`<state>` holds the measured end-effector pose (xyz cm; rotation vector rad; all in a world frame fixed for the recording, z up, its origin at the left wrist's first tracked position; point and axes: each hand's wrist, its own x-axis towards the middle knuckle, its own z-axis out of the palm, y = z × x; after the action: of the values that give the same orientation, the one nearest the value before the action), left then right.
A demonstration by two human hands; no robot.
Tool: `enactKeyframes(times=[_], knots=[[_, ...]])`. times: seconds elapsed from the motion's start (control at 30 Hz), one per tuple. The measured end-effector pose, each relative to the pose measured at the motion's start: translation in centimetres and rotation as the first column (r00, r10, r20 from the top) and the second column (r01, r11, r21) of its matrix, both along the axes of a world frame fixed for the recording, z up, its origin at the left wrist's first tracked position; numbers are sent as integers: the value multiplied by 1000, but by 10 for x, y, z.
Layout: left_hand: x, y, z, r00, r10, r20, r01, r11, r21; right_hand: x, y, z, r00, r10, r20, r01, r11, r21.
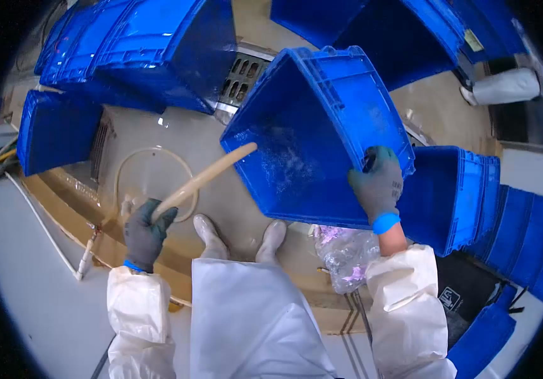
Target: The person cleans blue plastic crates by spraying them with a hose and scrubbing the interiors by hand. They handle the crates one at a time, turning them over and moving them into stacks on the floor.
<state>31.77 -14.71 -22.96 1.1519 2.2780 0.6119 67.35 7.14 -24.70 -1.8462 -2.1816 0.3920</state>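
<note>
My left hand [148, 232], in a grey and green glove, is closed round a cream-coloured hose [211, 177]. The hose's free end points up and right, toward the inside of a large blue plastic crate [303, 158]. That crate is tilted, its open side facing left toward the hose, and its inner wall looks wet. My right hand [379, 186], gloved the same way, grips the crate by its right side. Part of the fingers is hidden behind the rim. The rest of the hose loops on the wet floor [170, 129] behind my left hand.
Blue crates [139, 44] stand at the upper left, with a smaller one [56, 132] below. More crates are at the upper right [404, 38] and right [439, 196]. A drain grate [241, 79] lies ahead. A clear plastic bag [347, 252] sits near my right forearm. Another person's white boot [505, 87] shows far right.
</note>
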Motion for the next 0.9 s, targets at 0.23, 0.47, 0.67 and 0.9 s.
enactKeyframes(times=[0.23,0.47,0.67,0.9], knots=[[-93,-42,12,985,171,-12,-171,985,-9,-56,-93,-3,951,309,-16,-309,951,13],[-168,-72,29,966,243,88,-229,963,-143,-130,-216,-33,906,423,0,-423,906,-8],[-217,-77,25,984,76,162,-58,992,-113,-138,-250,-28,858,508,77,-498,859,-115],[-242,-74,32,980,27,195,-2,992,-128,-184,-316,-37,798,603,0,-589,780,-212]])
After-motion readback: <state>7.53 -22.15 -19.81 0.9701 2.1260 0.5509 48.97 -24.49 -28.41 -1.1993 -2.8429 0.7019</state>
